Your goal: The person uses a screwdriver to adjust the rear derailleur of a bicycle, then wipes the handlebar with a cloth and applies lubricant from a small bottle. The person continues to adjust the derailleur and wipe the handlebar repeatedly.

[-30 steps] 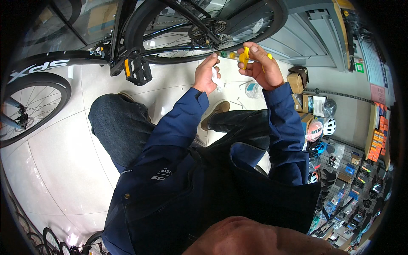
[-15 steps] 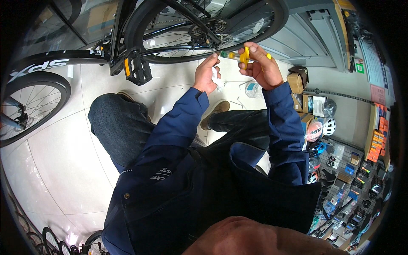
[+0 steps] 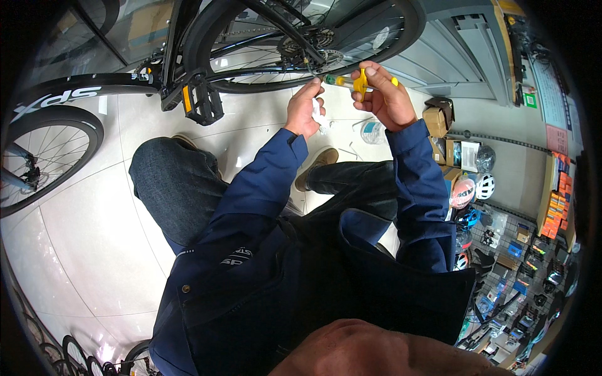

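My right hand (image 3: 382, 94) grips a syringe with a yellow handle (image 3: 360, 85) and green liquid in its barrel (image 3: 338, 80), held sideways with the tip pointing left. My left hand (image 3: 303, 108) is closed around a crumpled white tissue (image 3: 318, 116), its fingertips up beside the syringe tip; whether they touch a thin hose there is hard to tell. Both hands are just below the disc rotor (image 3: 331, 57) and cassette (image 3: 308, 39) of a black bicycle's rear wheel (image 3: 407, 34). The bicycle's pedal (image 3: 202, 101) hangs to the left of my hands.
Another wheel (image 3: 86, 141) stands on the left. A clear plastic container (image 3: 373, 133) and small loose pieces lie on the tiled floor (image 3: 81, 250) by my shoe (image 3: 316, 169). Cardboard boxes (image 3: 436, 122), helmets (image 3: 485, 186) and hanging accessories (image 3: 520, 263) line the right wall. More wheels stand at lower left.
Almost nothing differs. Both hands stay in place with the syringe and tissue, with only a very slight shift of my right hand and the view.
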`<action>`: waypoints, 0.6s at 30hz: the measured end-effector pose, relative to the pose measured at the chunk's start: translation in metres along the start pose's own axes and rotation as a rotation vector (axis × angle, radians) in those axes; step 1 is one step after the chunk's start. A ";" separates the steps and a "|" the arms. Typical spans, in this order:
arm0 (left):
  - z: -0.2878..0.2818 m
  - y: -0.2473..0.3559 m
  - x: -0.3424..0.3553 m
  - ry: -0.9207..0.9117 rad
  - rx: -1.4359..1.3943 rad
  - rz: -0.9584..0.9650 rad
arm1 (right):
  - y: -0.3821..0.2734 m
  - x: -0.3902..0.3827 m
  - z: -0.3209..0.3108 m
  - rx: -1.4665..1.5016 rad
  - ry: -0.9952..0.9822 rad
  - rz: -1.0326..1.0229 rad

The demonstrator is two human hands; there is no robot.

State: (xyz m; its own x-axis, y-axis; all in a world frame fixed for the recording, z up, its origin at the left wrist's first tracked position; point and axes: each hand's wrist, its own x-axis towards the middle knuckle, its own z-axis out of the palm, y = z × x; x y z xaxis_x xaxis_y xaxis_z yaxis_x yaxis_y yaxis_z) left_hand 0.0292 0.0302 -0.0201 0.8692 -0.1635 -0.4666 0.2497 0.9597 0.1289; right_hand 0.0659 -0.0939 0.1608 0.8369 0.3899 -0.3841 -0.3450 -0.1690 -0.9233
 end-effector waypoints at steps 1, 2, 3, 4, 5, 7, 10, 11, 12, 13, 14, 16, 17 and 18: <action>0.000 0.000 0.000 -0.007 -0.005 -0.002 | 0.000 0.000 0.000 -0.001 0.000 0.000; 0.000 0.000 0.000 -0.014 -0.009 -0.004 | 0.001 0.001 -0.001 0.004 -0.005 0.000; -0.001 0.000 0.000 -0.018 -0.011 -0.005 | 0.001 0.001 -0.001 0.008 -0.009 0.001; -0.001 0.000 0.000 -0.021 -0.015 -0.006 | 0.001 0.001 -0.001 0.012 -0.013 0.001; -0.001 0.001 0.000 -0.022 -0.016 -0.007 | 0.001 0.001 -0.002 0.008 -0.010 0.000; -0.001 0.001 0.000 -0.021 -0.017 -0.008 | 0.002 0.002 -0.002 -0.002 -0.004 -0.001; -0.001 0.000 0.000 -0.017 -0.015 -0.008 | 0.002 0.002 -0.002 0.006 0.007 0.006; -0.001 0.000 -0.001 -0.015 -0.013 -0.007 | 0.002 0.002 -0.002 0.010 0.009 0.008; -0.001 0.000 0.000 -0.014 -0.012 -0.006 | 0.003 0.003 -0.002 0.010 0.014 0.010; -0.001 0.000 0.000 -0.013 -0.011 -0.007 | 0.003 0.003 -0.002 0.011 0.018 0.011; -0.001 0.000 -0.001 -0.013 -0.011 -0.007 | 0.003 0.003 -0.002 0.012 0.017 0.012; -0.001 0.000 0.000 -0.012 -0.012 -0.008 | 0.003 0.003 -0.002 0.013 0.015 0.014; -0.001 0.000 0.000 -0.012 -0.013 -0.007 | 0.003 0.003 -0.002 0.009 0.022 0.014; -0.001 0.000 0.000 -0.007 -0.013 -0.008 | 0.003 0.003 -0.001 0.004 0.029 0.014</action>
State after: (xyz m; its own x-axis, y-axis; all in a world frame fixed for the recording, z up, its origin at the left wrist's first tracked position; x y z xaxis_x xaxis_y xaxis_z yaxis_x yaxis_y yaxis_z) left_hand 0.0287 0.0305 -0.0204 0.8702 -0.1724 -0.4615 0.2509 0.9613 0.1139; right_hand 0.0682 -0.0945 0.1566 0.8437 0.3614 -0.3969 -0.3586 -0.1707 -0.9178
